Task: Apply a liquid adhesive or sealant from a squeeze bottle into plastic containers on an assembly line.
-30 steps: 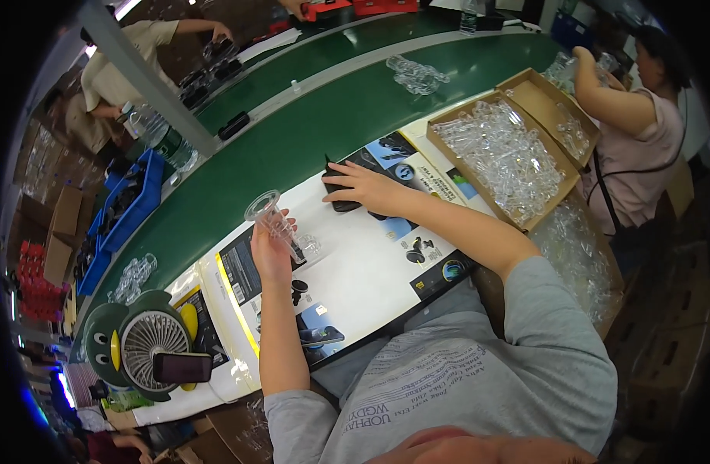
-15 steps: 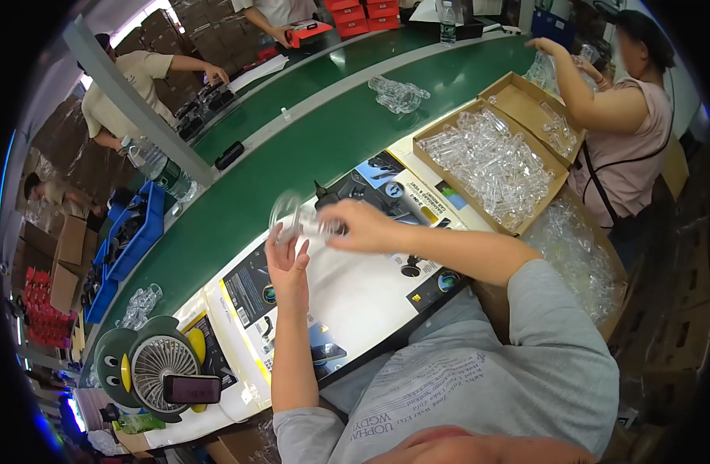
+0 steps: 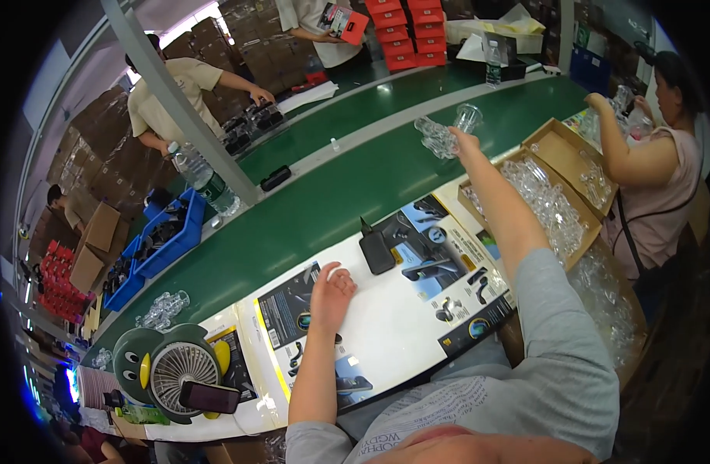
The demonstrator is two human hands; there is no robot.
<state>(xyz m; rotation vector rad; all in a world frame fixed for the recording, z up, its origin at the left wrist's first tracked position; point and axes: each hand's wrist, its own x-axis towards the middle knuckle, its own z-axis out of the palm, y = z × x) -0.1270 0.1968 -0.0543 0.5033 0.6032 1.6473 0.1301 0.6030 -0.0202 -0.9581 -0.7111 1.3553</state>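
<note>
Stretched out over the green belt (image 3: 293,224), my right hand (image 3: 465,144) grips a clear plastic part with a round rim (image 3: 469,117). It touches or nearly touches a small group of clear plastic parts (image 3: 435,138) lying on the belt. My left hand (image 3: 333,295) hovers above the white printed board (image 3: 370,340), empty, its fingers loosely bent and apart. To its right, a small black device with a pointed tip (image 3: 377,251) rests on the board. A cardboard box of clear plastic parts (image 3: 544,205) stands under my right forearm.
At lower left are a penguin-shaped fan (image 3: 134,363), a phone (image 3: 209,397) and another clear cluster (image 3: 164,309). Blue bins (image 3: 173,240) and a water bottle (image 3: 208,182) line the belt's left side. A co-worker (image 3: 656,178) handles clear parts at right; others work across the belt.
My right hand has moved from beside my left hand out to the far right over the belt, carrying the clear part. My left hand has let go of it. The view has shifted.
</note>
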